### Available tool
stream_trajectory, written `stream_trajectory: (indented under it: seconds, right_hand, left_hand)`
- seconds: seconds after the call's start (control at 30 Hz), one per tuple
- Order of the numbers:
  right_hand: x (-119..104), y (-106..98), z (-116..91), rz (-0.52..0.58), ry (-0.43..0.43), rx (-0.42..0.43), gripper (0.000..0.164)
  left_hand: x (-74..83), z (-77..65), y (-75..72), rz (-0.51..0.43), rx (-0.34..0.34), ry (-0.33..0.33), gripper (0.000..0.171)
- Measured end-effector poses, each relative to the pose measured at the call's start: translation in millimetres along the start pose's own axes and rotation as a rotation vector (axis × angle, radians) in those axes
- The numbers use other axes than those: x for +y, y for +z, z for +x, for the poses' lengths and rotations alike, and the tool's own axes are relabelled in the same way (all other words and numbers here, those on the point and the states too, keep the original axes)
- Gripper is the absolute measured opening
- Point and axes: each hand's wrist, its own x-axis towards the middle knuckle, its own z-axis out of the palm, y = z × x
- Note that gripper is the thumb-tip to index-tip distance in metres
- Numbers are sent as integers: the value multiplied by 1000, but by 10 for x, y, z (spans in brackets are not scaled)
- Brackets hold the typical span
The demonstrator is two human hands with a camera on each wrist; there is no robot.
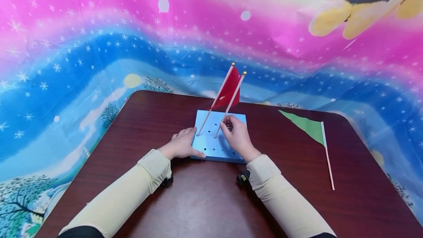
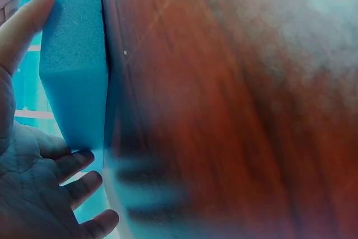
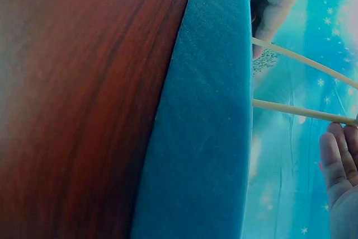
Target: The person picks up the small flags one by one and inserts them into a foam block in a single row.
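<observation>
A blue foam block (image 1: pixel 211 142) with several small holes in its top lies flat on the table. Two thin poles with gold tips stand in it, both leaning to the right. A red pennant (image 1: pixel 225 93) hangs from the left pole. Red cloth also shows behind the second flag's pole (image 1: pixel 235 93), which my right hand (image 1: pixel 238 135) pinches low down, just above the block. My left hand (image 1: pixel 181 143) steadies the block at its left front corner. In the left wrist view, the thumb (image 2: pixel 31 20) presses the front side while the other fingers lie loosely along the left side.
A green pennant flag (image 1: pixel 310 129) on a pinkish pole lies on the right part of the dark wooden table (image 1: pixel 205 190). Behind the table hangs a colourful printed cloth (image 1: pixel 198 21) with snowflakes and trees.
</observation>
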Motion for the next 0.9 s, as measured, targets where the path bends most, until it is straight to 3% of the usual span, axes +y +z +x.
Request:
stream_trajectory:
  seconds: [0.27,0.9]
  right_hand:
    - [33,-51,-18,56,78,-34,12]
    - [176,-235,-107,37,121,-106,11]
  left_hand:
    - [10,-15,-11,-7,-9,-8,122]
    - [11,-28,-5,-6,-22,15,120]
